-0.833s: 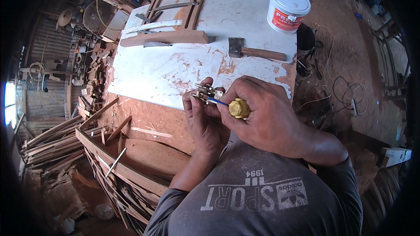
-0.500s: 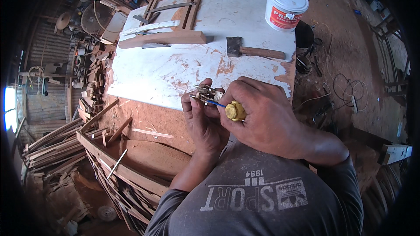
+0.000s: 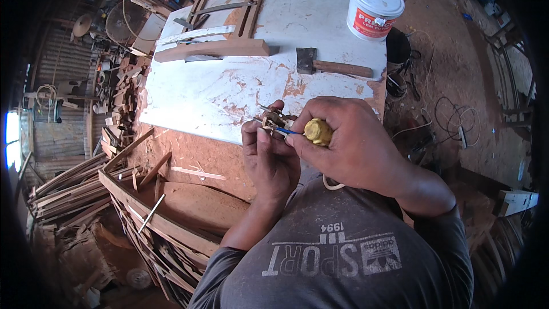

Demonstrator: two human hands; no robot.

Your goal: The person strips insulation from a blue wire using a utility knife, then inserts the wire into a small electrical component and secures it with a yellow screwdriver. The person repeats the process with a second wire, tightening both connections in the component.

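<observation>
In front of my chest, my left hand [image 3: 270,163] pinches a small brass-coloured metal piece with prongs [image 3: 274,119] between thumb and fingers. Its exact kind is too small to make out. My right hand [image 3: 349,140] is closed round the yellow handle of a screwdriver [image 3: 318,132]. The screwdriver's blue-sleeved shaft points left, and its tip reaches the metal piece. Under my right hand, a short loop of cream-coloured cord [image 3: 333,183] shows against my shirt; where its ends lead is hidden.
On the white worktable [image 3: 223,88] lie a mallet-like hammer [image 3: 337,68], a wooden plank [image 3: 211,51] and a slotted wooden frame [image 3: 250,11]. A white glue bucket [image 3: 374,8] stands at the far right corner. Wood strips [image 3: 74,194] are piled left, beside a wooden frame box [image 3: 154,220].
My right hand and the screwdriver handle have shifted slightly right. The metal piece has tilted in my left fingers. The cord loop has come into view below my right hand.
</observation>
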